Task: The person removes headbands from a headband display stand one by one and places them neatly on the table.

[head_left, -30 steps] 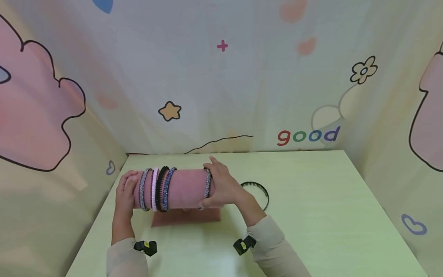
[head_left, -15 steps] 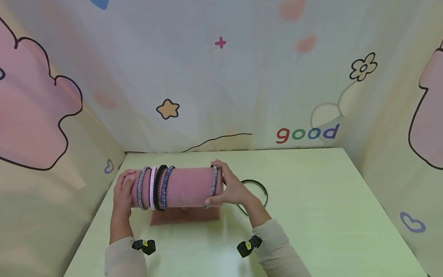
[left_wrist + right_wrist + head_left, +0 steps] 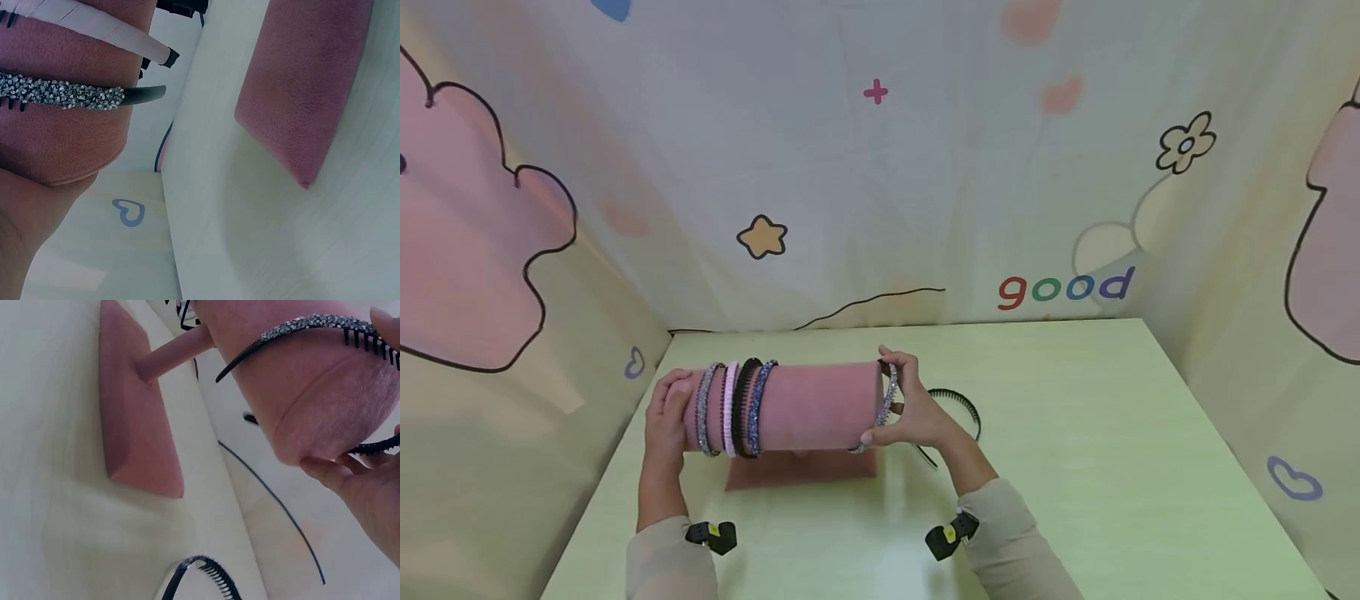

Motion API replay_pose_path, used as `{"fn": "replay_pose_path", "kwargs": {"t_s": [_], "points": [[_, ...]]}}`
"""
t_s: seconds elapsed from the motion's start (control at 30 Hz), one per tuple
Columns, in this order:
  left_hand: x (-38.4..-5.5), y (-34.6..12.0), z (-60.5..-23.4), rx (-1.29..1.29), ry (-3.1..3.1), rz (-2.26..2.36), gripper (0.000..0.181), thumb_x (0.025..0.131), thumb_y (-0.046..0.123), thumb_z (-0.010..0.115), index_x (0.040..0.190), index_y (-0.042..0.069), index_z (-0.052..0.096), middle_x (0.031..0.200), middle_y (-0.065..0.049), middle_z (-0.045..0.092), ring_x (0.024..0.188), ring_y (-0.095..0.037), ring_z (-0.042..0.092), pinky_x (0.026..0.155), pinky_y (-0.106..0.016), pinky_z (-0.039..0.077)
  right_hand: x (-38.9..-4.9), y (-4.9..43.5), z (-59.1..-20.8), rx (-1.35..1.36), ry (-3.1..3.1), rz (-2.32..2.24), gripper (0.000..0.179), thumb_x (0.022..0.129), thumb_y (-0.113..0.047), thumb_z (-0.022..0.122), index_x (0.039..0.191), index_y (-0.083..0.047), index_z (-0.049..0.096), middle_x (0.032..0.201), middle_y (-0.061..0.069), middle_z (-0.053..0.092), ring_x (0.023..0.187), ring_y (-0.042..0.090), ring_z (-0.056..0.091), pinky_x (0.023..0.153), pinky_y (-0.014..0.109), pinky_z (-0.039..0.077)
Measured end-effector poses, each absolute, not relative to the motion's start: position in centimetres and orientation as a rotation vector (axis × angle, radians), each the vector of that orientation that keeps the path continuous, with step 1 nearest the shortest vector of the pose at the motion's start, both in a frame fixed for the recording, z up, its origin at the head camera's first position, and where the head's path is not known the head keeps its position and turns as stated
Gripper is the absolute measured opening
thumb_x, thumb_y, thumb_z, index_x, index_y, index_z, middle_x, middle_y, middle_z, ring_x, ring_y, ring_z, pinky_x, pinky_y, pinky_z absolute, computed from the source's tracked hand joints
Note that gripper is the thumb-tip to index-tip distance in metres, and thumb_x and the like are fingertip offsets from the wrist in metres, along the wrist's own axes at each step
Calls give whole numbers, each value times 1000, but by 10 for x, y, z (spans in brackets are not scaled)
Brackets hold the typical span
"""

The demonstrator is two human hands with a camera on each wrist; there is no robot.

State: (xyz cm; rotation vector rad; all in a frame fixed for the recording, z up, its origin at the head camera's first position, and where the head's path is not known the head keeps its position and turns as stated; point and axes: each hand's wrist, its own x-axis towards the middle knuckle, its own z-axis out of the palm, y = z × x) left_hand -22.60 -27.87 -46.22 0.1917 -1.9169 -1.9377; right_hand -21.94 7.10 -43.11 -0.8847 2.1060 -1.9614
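A pink velvet headband stand has a padded roll on a short post and flat base. My left hand grips the roll's left end. Near that hand, several headbands sit round the roll: a silver glitter one, a pale pink one, a black one and a blue glitter one. At the roll's right end, my right hand holds another silver glitter headband between thumb and fingers. This headband tilts, partly past the roll's end; its teeth show in the right wrist view.
Behind my right wrist, a dark toothed headband lies on the pale green table. The stand's pink base rests on the table beneath the roll. Printed curtains surround the table's back and sides.
My right hand has moved to the right, drawing the silver glitter headband along the roll to its end, where it now tilts. My left hand stays on the other end.
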Motion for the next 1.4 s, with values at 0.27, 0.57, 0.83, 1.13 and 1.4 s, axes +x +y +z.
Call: {"fn": "replay_pose_path", "kwargs": {"t_s": [0.27, 0.57, 0.83, 1.13, 1.4], "points": [[-222, -275, -453, 202, -1951, -1926, 31, 88, 24, 46, 112, 5, 47, 102, 3, 50, 84, -15, 44, 68, -29, 33, -217, 76, -441, -900, 2093, -2047, 93, 60, 2, 74, 127, 0, 9, 134, 12, 17, 122, 31, 18, 80, 49, 35], [-225, -278, -462, 190, -1910, -1948, 29, 88, 24, 47, 111, 7, 49, 102, 3, 52, 84, -16, 45, 68, -29, 34, -205, 79, -446, -809, 2213, -2090, 95, 57, 0, 76, 128, -2, 12, 136, 8, 15, 121, 36, 20, 86, 52, 28], [-225, -278, -463, 137, -1871, -1937, 26, 87, 21, 49, 108, 5, 50, 99, 2, 54, 83, -16, 47, 68, -28, 35, -198, 83, -450, -706, 2283, -2099, 94, 59, -2, 76, 129, -4, 13, 135, 10, 16, 121, 36, 22, 85, 53, 28], [-225, -277, -461, 170, -1901, -1937, 28, 88, 22, 47, 111, 6, 49, 101, 4, 53, 85, -15, 46, 68, -28, 35, -195, 86, -448, -644, 2344, -2099, 92, 61, -6, 75, 129, -6, 14, 133, 7, 18, 121, 36, 20, 86, 55, 25], [-220, -271, -451, 194, -1937, -1928, 29, 89, 22, 46, 111, 5, 48, 100, 4, 52, 85, -15, 45, 68, -28, 34, -188, 92, -451, -608, 2359, -2197, 93, 61, -1, 74, 130, -11, 14, 134, 10, 23, 121, 33, 23, 87, 53, 26]]}}
